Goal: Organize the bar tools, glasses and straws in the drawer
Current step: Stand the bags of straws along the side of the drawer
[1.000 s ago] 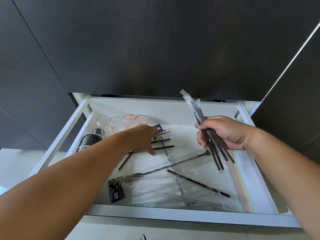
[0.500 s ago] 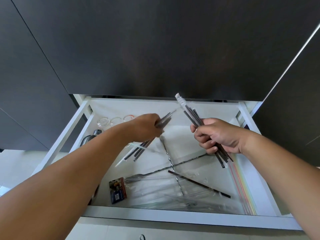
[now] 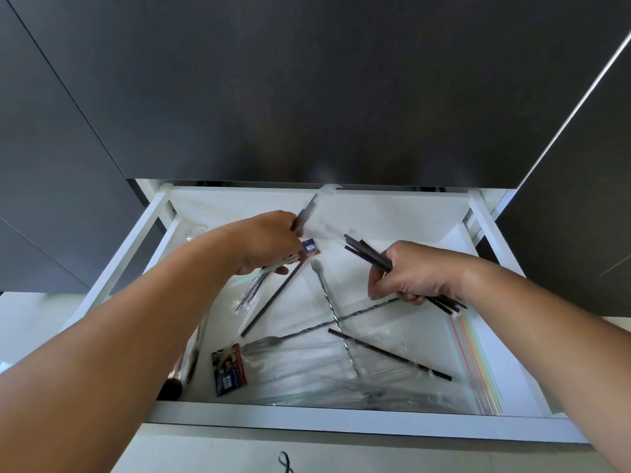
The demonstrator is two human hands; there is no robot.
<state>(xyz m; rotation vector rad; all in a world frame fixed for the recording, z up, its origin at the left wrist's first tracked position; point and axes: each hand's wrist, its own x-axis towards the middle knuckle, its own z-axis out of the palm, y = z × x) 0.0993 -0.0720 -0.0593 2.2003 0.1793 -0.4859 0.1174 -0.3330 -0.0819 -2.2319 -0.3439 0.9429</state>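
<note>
The white drawer (image 3: 358,423) stands pulled out below dark cabinet fronts, and everything here is placed against it. Over its right half the right hand (image 3: 415,276) is closed round a bundle of dark wrapped straws (image 3: 367,252), ends fanning toward the back wall. Over its left half the left hand (image 3: 269,242) is closed on a smaller, motion-blurred clutch of wrapped straws (image 3: 307,211), raised above the floor. On the floor two twisted bar spoons (image 3: 333,314) lie crossed at the middle, loose dark straws (image 3: 389,354) sit near the front, pastel straws in a clear bag (image 3: 474,361) lie along the right wall, and a shaker (image 3: 186,365) along the left wall. The slippery wrappers look the likeliest trouble: merging the two handfuls could let some slide out and scatter again among the spoons.
</note>
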